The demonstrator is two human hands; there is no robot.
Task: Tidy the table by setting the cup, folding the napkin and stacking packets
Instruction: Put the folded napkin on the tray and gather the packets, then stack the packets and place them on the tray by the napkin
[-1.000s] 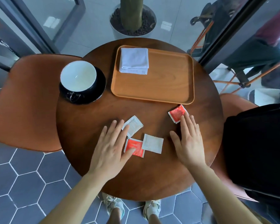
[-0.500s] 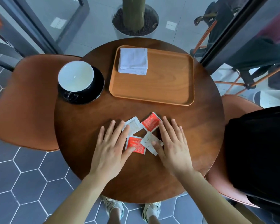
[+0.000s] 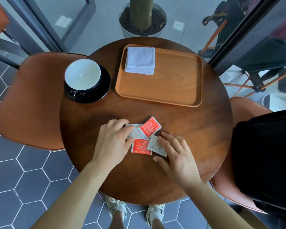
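Note:
Several sauce packets lie bunched at the near middle of the round table (image 3: 205,129): an upper red packet (image 3: 149,127), a lower red packet (image 3: 141,146), a left white packet (image 3: 136,132) and a right white packet (image 3: 154,145). My left hand (image 3: 113,142) has its fingers curled over the left white packet, thumb at the packet's lower edge. My right hand (image 3: 177,156) rests with fairly straight fingers on the right white packet. A white-lined cup (image 3: 82,74) sits on a black saucer (image 3: 104,86) at the far left. A folded white napkin (image 3: 140,61) lies in the wooden tray (image 3: 172,86).
Orange chairs stand at the left (image 3: 28,100) and right (image 3: 241,109), the right one holding a black bag (image 3: 267,154). A potted trunk (image 3: 142,15) stands beyond the table behind glass. My feet show under the near edge.
My right hand slid the far red packet left into the group, then drew back onto the right white packet. My left hand's fingers curled in over the left white packet.

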